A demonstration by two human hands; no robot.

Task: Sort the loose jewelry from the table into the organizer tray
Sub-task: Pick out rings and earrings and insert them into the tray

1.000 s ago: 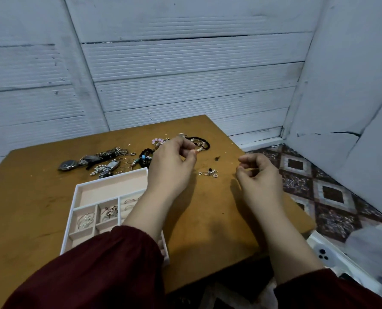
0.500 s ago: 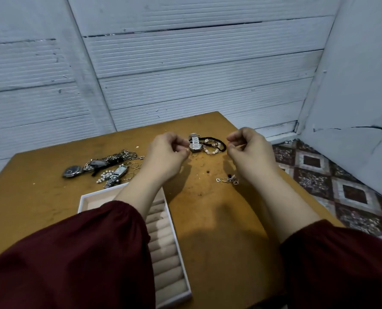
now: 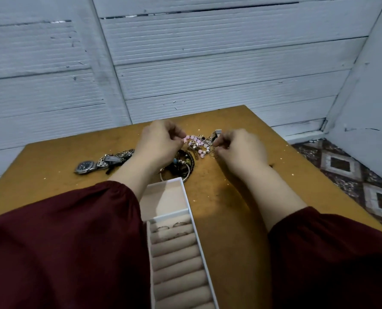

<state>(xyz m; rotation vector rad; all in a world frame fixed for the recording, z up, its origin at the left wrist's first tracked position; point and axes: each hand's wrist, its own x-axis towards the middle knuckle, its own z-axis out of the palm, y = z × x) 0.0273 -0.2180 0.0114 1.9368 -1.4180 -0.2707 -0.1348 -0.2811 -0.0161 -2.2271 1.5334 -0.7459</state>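
A tangle of pink and pearl beads with small metal pieces (image 3: pixel 198 144) lies near the far edge of the wooden table (image 3: pixel 230 197). My left hand (image 3: pixel 160 144) pinches the tangle's left end. My right hand (image 3: pixel 239 150) pinches small metal pieces at its right end. A dark bangle pile (image 3: pixel 183 163) sits just under my left hand. The white organizer tray (image 3: pixel 191 217) runs toward me between my arms, with rings (image 3: pixel 174 226) in its top roll slots; my left sleeve hides its left part.
A grey wristwatch (image 3: pixel 85 167) and a heap of watch bands and chains (image 3: pixel 116 158) lie left of my left hand. White plank walls stand behind the table and to the right. The table's right edge drops to a patterned floor (image 3: pixel 352 172).
The view has tipped down and closer. Both hands have come together over the bead tangle at the far edge and now pinch it; the tray's ring rolls now show.
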